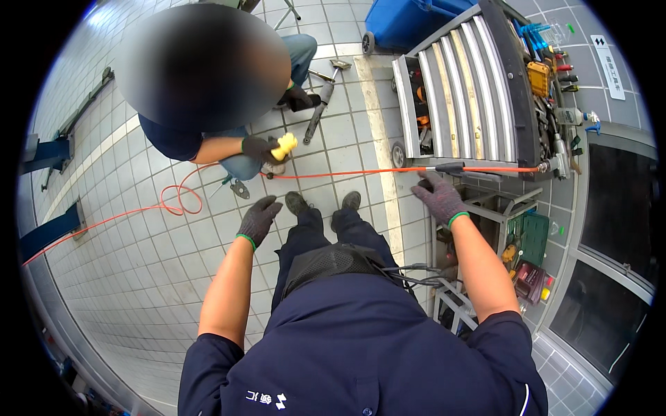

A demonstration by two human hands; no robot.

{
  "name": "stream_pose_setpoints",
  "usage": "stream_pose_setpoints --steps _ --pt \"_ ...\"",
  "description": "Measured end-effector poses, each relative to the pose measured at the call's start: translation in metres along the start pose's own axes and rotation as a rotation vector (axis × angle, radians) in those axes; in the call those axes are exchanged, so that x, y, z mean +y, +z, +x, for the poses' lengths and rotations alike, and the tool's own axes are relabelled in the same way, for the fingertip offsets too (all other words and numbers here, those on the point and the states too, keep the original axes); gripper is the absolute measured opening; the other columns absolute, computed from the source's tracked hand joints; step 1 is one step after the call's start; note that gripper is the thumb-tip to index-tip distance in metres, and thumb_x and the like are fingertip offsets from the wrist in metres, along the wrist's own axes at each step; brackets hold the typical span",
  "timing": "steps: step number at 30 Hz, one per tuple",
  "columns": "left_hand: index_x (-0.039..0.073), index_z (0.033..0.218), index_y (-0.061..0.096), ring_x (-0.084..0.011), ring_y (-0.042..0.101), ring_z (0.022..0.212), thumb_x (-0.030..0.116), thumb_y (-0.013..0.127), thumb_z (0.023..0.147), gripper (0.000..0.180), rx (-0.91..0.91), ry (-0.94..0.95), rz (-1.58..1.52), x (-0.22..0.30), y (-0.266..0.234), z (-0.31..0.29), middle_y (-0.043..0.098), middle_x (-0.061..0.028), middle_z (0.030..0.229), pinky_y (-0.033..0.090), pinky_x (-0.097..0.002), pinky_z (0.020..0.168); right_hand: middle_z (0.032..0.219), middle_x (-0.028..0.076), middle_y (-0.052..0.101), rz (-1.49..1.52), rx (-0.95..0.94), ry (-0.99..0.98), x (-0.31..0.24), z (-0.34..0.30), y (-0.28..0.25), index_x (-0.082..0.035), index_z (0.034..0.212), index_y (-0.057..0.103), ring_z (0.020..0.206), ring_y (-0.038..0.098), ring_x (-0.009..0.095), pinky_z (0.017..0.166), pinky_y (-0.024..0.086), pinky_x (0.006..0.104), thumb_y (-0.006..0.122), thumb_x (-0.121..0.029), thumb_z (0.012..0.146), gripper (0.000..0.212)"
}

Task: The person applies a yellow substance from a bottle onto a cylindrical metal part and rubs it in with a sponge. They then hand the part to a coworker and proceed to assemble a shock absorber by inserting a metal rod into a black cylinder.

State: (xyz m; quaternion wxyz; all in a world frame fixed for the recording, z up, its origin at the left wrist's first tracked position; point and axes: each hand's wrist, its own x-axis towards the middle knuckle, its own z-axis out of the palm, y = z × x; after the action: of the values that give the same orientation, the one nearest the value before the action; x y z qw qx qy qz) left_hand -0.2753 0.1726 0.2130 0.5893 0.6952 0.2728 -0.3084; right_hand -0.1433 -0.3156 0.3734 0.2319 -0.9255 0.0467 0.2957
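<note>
My right hand (442, 199), in a dark grey glove with a green cuff, reaches out with fingers apart beside the tool cart. Its fingertips come close to the orange hose (333, 172); whether they touch it I cannot tell. A black sleeve or coupling (449, 168) sits on the hose just beyond them. Over the floor on the left, my left hand (259, 220), gloved alike, has its fingers loosely stretched and nothing in it. Across from me a crouching co-worker holds a yellow ribbed piece (284, 145) in one gloved hand. Near the other hand lies a shock absorber (320, 111).
A grey tool cart (458, 97) with one drawer pulled out stands at far right, tools on top. A metal shelf frame (485, 208) holding a green case (533, 236) is below it. Behind is a blue bin (402, 24). Hose loops (182, 201) lie on the left.
</note>
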Motion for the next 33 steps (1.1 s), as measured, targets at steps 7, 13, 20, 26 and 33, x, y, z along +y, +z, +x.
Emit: stream_pose_setpoints --steps 7,13,20,26,33 --pt "-0.001 0.153 0.063 -0.0393 0.066 0.141 0.049 0.074 0.099 0.075 -0.034 -0.124 0.474 -0.083 -0.011 -0.014 0.068 -0.0278 0.151 0.051 -0.0448 0.119 0.122 0.017 0.080 0.119 0.304 0.043 0.065 -0.027 -0.048 -0.007 0.144 0.071 0.114 0.077 0.029 0.104 0.059 0.0413 0.079 -0.028 0.099 0.050" --pt "-0.002 0.152 0.064 -0.0389 0.064 0.143 0.049 0.077 0.097 0.076 0.067 -0.302 0.505 -0.134 -0.029 -0.030 0.067 -0.0249 0.153 0.050 -0.0434 0.121 0.124 0.014 0.078 0.166 0.668 0.049 0.158 -0.054 -0.082 -0.003 0.144 0.069 0.112 0.075 0.025 0.103 0.058 0.0395 0.077 -0.020 0.104 0.044" --pt "-0.004 0.152 0.064 -0.0374 0.063 0.144 0.046 0.077 0.097 0.075 0.091 -0.278 0.425 -0.088 0.025 -0.038 0.067 -0.0248 0.153 0.049 -0.0431 0.122 0.132 0.015 0.074 0.089 1.082 -0.005 0.249 -0.053 -0.143 0.003 0.148 0.064 0.118 0.071 0.024 0.107 0.056 0.0392 0.073 -0.022 0.109 0.047" --pt "-0.001 0.152 0.064 -0.0386 0.065 0.141 0.049 0.076 0.096 0.076 0.051 -0.161 0.504 -0.033 0.105 -0.022 0.068 -0.0272 0.150 0.051 -0.0448 0.119 0.141 0.021 0.071 -0.235 1.226 -0.099 0.259 -0.034 -0.195 0.002 0.146 0.065 0.128 0.069 0.037 0.113 0.052 0.0473 0.075 -0.032 0.106 0.053" --pt "0.004 0.152 0.065 -0.0401 0.071 0.132 0.052 0.075 0.092 0.077 0.090 -0.128 0.610 0.002 0.170 0.015 0.073 -0.0260 0.142 0.055 -0.0479 0.113 0.141 0.022 0.070 -0.367 1.255 -0.255 0.297 0.009 -0.200 0.001 0.145 0.066 0.126 0.067 0.042 0.111 0.051 0.0501 0.073 -0.033 0.107 0.051"
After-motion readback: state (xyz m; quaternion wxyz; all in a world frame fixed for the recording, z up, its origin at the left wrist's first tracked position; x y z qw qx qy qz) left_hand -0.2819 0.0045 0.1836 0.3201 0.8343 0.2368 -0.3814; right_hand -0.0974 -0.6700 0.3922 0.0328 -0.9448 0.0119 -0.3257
